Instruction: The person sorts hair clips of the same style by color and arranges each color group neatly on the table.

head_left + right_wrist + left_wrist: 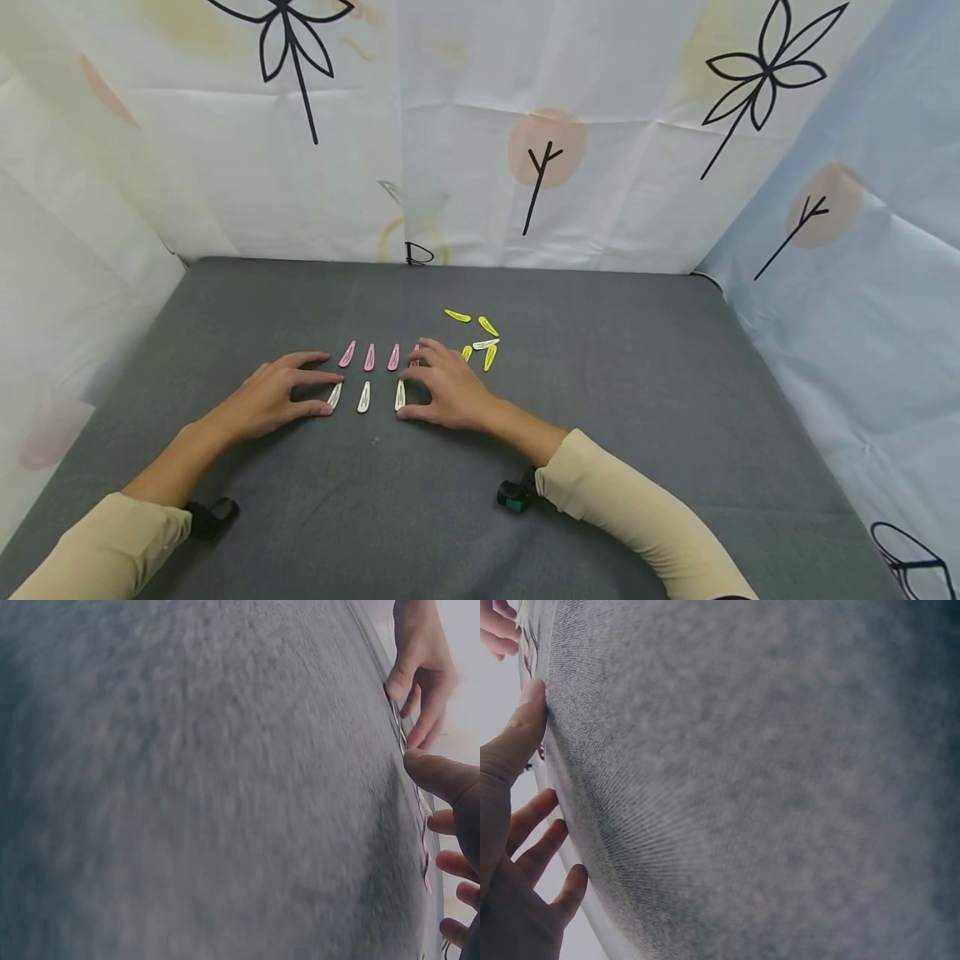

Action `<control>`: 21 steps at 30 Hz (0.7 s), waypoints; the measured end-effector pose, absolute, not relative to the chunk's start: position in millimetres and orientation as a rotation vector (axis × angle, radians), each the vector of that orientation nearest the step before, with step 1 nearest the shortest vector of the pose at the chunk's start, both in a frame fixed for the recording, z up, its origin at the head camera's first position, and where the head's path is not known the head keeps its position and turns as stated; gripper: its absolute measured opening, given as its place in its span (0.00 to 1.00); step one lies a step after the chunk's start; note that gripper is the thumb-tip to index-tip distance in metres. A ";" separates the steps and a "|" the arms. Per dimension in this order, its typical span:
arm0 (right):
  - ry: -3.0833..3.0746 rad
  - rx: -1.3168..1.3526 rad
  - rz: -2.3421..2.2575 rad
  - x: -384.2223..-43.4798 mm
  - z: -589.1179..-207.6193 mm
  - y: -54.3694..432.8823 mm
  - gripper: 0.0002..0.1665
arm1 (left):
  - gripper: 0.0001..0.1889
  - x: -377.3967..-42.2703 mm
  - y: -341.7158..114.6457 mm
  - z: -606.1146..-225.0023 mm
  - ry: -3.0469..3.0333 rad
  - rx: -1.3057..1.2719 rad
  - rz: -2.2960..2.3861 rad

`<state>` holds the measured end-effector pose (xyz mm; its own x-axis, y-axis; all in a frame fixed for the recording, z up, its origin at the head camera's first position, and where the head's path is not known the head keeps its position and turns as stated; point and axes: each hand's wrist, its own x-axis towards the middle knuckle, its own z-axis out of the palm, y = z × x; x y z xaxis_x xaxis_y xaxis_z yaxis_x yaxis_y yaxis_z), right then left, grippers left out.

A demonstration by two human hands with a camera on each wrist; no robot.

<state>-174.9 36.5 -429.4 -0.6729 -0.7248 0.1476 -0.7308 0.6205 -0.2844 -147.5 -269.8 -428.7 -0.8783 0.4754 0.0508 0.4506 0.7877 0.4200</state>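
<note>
White snap hair clips form a row on the grey table. My left hand has its thumb and index finger at the two ends of the leftmost white hair clip, pinching it. At the other end of the row, the thumb and index finger of my right hand pinch another white hair clip. Between the hands lies the middle white hair clip, untouched. Just beyond is a row of pink hair clips; the rightmost is partly hidden by my right fingers.
Several yellow hair clips lie loosely beyond and right of my right hand, with one white hair clip among them. The grey table ends at a patterned white curtain at the back.
</note>
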 end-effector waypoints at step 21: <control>-2.840 1.249 0.460 -168.8 -431.1 18.6 0.32 | 0.27 -147.6 -269.3 -428.8 2.902 0.738 0.635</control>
<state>-168.8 18.6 -431.1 -0.6830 -0.7202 0.1217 -0.7218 0.6399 -0.2637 -147.6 -269.3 -428.8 -0.8806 0.4733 0.0238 0.4400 0.7978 0.4121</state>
